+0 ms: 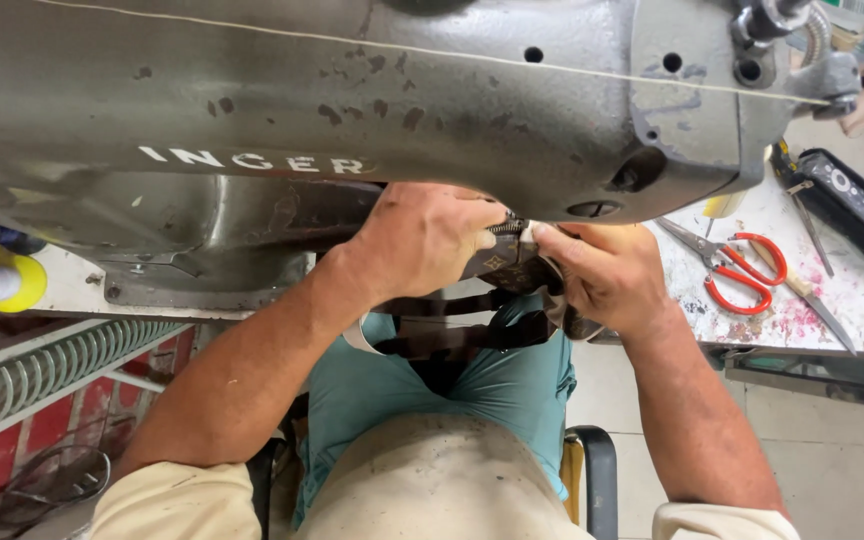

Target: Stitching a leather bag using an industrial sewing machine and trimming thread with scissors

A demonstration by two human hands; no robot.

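Brown patterned leather strap piece with a metal zipper sits under the worn grey cast-metal sewing machine arm, pinched by both hands. Left hand and right hand close their fingertips on it; red-handled steel scissors lie right of the machine.

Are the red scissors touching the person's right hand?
Apart. The head view shows the red-handled scissors lying on the stained white table, with bare tabletop showing between them and the right hand, which grips the brown bag piece.

The worn grey metal sewing machine arm is overhanging both hands closely; red-handled scissors are lying on the paint-stained white table rightward.
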